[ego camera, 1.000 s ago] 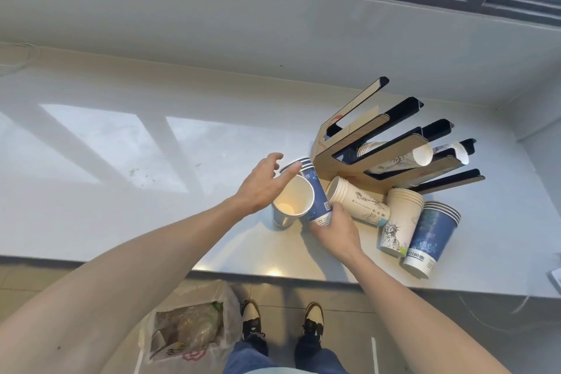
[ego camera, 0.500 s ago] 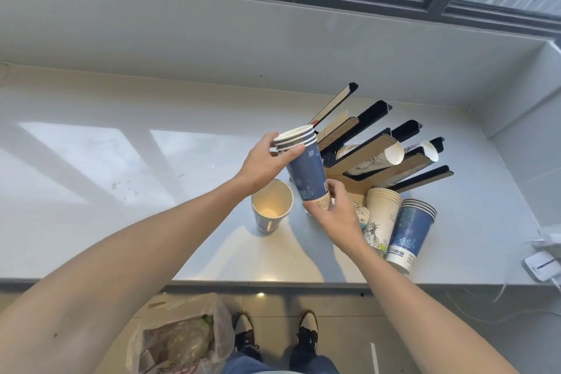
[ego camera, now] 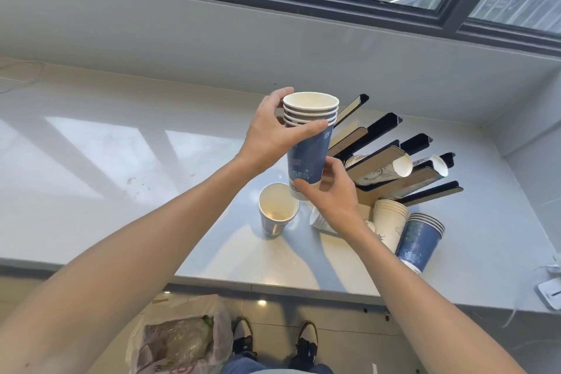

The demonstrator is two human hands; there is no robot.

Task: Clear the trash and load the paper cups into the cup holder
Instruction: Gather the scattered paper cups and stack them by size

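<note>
A stack of blue paper cups point(ego camera: 308, 149) is held upright above the counter. My left hand point(ego camera: 274, 133) grips it near the rims, and my right hand point(ego camera: 329, 194) holds its base. Below stands a single cup point(ego camera: 277, 209), open and upright. The cup holder point(ego camera: 391, 161), made of tan and black slats, lies behind the stack with white cups point(ego camera: 382, 171) in its slots. To its right a white stack point(ego camera: 388, 223) and a blue stack point(ego camera: 420, 240) stand on the counter. Another white cup stack point(ego camera: 317, 218) lies on its side, partly hidden by my right hand.
The pale counter point(ego camera: 121, 161) runs under a window, with a wall corner at the right. A plastic bag of trash point(ego camera: 179, 340) sits on the floor by my feet. A white device with a cable point(ego camera: 551, 291) lies at the counter's right edge.
Both hands have lifted the blue cup stack off the counter and raised it. The single cup stays standing below.
</note>
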